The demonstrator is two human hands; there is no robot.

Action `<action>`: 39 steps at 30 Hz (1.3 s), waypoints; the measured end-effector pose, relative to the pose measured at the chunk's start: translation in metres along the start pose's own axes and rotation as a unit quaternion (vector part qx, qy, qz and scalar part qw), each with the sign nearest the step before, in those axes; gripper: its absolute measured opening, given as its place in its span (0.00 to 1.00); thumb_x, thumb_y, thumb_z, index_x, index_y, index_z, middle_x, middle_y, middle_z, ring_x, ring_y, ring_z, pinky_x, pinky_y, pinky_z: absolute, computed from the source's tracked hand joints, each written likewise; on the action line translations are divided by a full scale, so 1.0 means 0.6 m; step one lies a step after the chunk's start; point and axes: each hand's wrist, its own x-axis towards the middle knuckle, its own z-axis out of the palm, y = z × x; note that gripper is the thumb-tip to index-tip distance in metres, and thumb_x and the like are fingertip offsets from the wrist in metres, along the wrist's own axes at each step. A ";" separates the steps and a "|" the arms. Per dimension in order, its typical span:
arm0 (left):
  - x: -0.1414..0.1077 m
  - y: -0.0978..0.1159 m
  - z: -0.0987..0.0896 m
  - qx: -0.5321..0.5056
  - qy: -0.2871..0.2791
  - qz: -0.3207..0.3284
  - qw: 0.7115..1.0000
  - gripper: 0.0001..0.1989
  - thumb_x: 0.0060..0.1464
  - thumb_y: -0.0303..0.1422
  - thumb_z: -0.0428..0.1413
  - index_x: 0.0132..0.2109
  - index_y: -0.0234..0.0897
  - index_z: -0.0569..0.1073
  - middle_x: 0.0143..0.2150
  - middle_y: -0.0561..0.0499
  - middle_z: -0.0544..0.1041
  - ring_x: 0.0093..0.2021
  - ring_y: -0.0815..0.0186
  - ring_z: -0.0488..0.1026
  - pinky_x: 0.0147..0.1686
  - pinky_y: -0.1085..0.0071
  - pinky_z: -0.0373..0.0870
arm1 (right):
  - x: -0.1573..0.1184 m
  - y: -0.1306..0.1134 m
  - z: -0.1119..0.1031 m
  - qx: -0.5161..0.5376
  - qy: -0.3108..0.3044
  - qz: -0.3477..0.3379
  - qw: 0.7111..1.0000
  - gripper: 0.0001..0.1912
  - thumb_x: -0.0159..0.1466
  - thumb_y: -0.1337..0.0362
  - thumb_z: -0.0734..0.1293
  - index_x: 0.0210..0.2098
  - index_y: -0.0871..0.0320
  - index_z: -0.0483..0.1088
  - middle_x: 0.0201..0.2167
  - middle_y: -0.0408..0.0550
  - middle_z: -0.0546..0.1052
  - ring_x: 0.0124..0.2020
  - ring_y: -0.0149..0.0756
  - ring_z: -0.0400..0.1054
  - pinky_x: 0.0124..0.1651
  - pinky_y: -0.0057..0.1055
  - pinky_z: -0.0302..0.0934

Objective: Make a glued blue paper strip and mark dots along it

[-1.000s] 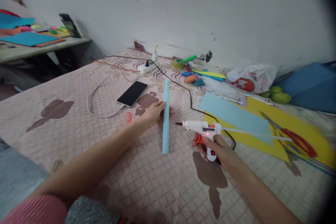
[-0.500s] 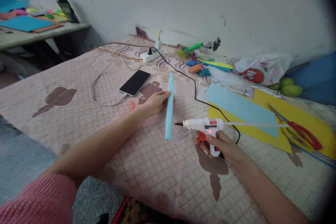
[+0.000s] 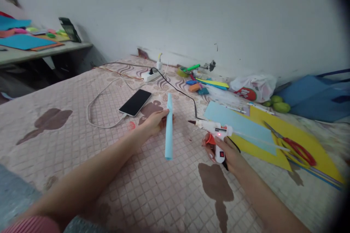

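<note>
A rolled tube of light blue paper (image 3: pixel 169 134) is gripped near its middle by my left hand (image 3: pixel 157 121), thumb on top; the other fingers are partly hidden behind it. My right hand (image 3: pixel 225 151) is wrapped round the handle of a white hot glue gun (image 3: pixel 212 127), with fingers at its orange trigger. A red light glows on the gun's side, and a clear glue stick (image 3: pixel 262 141) juts from its back. The nozzle points left toward the tube, with a gap between them. Beyond my left hand lies a phone (image 3: pixel 135 102) on a white cable.
Right of the gun lie a light blue sheet (image 3: pixel 237 122), yellow sheets (image 3: pixel 308 142) and red-handled scissors (image 3: pixel 298 149). A power strip (image 3: pixel 151 75) with cords stands at the back. Clay pieces (image 3: pixel 194 87), a plastic bag (image 3: pixel 254 87) and green fruit (image 3: pixel 281 107) line the wall.
The glue gun's nozzle has drawn away from the paper tube and tipped slightly upward, widening the gap. My view has tilted up and shifted right. Both hands keep their holds.
</note>
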 end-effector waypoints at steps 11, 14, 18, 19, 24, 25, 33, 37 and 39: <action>-0.022 -0.016 0.009 0.129 -0.053 0.015 0.990 0.05 0.56 0.26 0.49 0.40 0.32 0.68 0.27 0.48 0.73 0.25 0.69 0.72 0.29 0.71 0.71 | -0.018 0.012 -0.020 -0.115 0.005 0.004 0.993 0.17 0.62 0.53 0.61 0.38 0.63 0.69 0.18 0.43 0.67 0.17 0.28 0.60 0.19 0.27 0.51; -0.023 -0.021 0.011 0.141 -0.057 0.011 0.988 0.06 0.56 0.28 0.50 0.41 0.34 0.68 0.29 0.48 0.74 0.27 0.68 0.73 0.30 0.70 0.71 | -0.013 0.016 -0.025 -0.109 0.041 -0.006 0.993 0.17 0.61 0.52 0.61 0.37 0.62 0.69 0.18 0.42 0.67 0.17 0.29 0.60 0.19 0.26 0.51; -0.029 -0.017 0.013 0.298 -0.037 0.069 0.951 0.07 0.53 0.30 0.53 0.40 0.35 0.71 0.32 0.47 0.75 0.29 0.66 0.72 0.29 0.71 0.68 | -0.008 0.021 -0.022 -0.085 0.073 -0.007 0.994 0.17 0.61 0.51 0.62 0.35 0.60 0.68 0.16 0.41 0.66 0.16 0.28 0.58 0.19 0.26 0.50; -0.032 -0.015 0.013 0.350 -0.028 0.108 0.930 0.07 0.51 0.30 0.54 0.39 0.36 0.72 0.33 0.47 0.76 0.29 0.66 0.72 0.29 0.72 0.67 | -0.007 0.022 -0.021 -0.080 0.080 -0.005 0.994 0.17 0.60 0.51 0.62 0.34 0.60 0.68 0.16 0.41 0.65 0.16 0.28 0.58 0.19 0.26 0.50; -0.040 -0.009 0.012 0.466 -0.034 0.194 0.862 0.13 0.49 0.31 0.55 0.44 0.38 0.73 0.37 0.48 0.76 0.31 0.65 0.71 0.31 0.72 0.65 | -0.006 0.025 -0.023 -0.064 0.091 0.003 0.994 0.19 0.59 0.49 0.63 0.34 0.60 0.69 0.16 0.41 0.66 0.16 0.29 0.58 0.19 0.27 0.51; -0.041 -0.009 0.012 0.483 -0.041 0.192 0.853 0.12 0.50 0.31 0.54 0.43 0.38 0.73 0.36 0.49 0.76 0.31 0.65 0.71 0.31 0.72 0.64 | -0.006 0.025 -0.025 -0.064 0.092 0.005 0.994 0.19 0.59 0.49 0.63 0.34 0.60 0.69 0.16 0.41 0.66 0.16 0.29 0.59 0.19 0.27 0.51; -0.053 -0.008 0.015 0.618 -0.047 0.271 0.737 0.12 0.51 0.39 0.55 0.41 0.39 0.74 0.40 0.46 0.73 0.34 0.63 0.70 0.35 0.70 0.64 | -0.003 0.029 -0.042 -0.071 0.115 -0.011 0.991 0.16 0.60 0.51 0.63 0.35 0.60 0.69 0.16 0.41 0.66 0.17 0.28 0.59 0.20 0.26 0.53; -0.057 -0.018 0.014 0.661 -0.030 0.284 0.694 0.24 0.43 0.45 0.60 0.47 0.39 0.70 0.44 0.44 0.70 0.39 0.58 0.69 0.37 0.67 0.63 | -0.002 0.035 -0.046 -0.074 0.120 -0.002 0.990 0.16 0.61 0.52 0.62 0.35 0.60 0.69 0.18 0.42 0.68 0.17 0.27 0.59 0.19 0.25 0.52; -0.058 -0.022 0.014 0.679 -0.021 0.279 0.679 0.24 0.43 0.44 0.60 0.47 0.39 0.70 0.45 0.44 0.70 0.41 0.56 0.68 0.38 0.65 0.63 | -0.003 0.035 -0.046 -0.081 0.112 0.002 0.990 0.16 0.62 0.52 0.61 0.35 0.60 0.69 0.18 0.42 0.68 0.18 0.27 0.59 0.20 0.25 0.52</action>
